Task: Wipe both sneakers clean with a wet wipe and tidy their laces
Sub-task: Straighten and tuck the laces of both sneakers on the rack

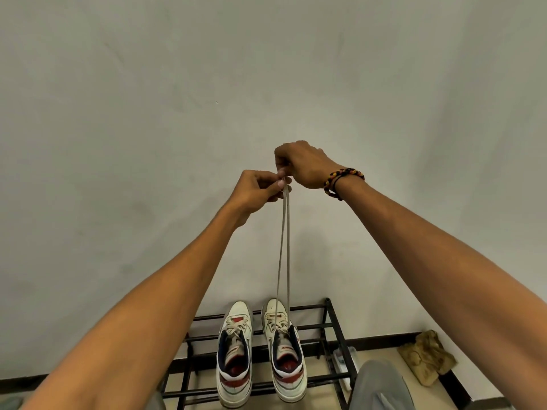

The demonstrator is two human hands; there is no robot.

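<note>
I am drawing the two free ends of the lace (pixel 283 250) straight up from the right-hand sneaker (pixel 284 347), which is sitting toe to the wall on the black metal shoe rack (pixel 328 335), just beside its partner, the left-hand sneaker (pixel 235 350). My left hand (pixel 259 187) is pinching both strands between thumb and curled fingers where they meet; my right hand (pixel 302 165) is closing over the same point from above, though what exactly its fingertips are gripping is hidden. To do this step well, I am keeping the ends level and the pull vertical, so that both sides are tightening evenly and the shoe is not tipping off the bars. A tan cloth (pixel 426 358) is lying against the baseboard, well apart.
</note>
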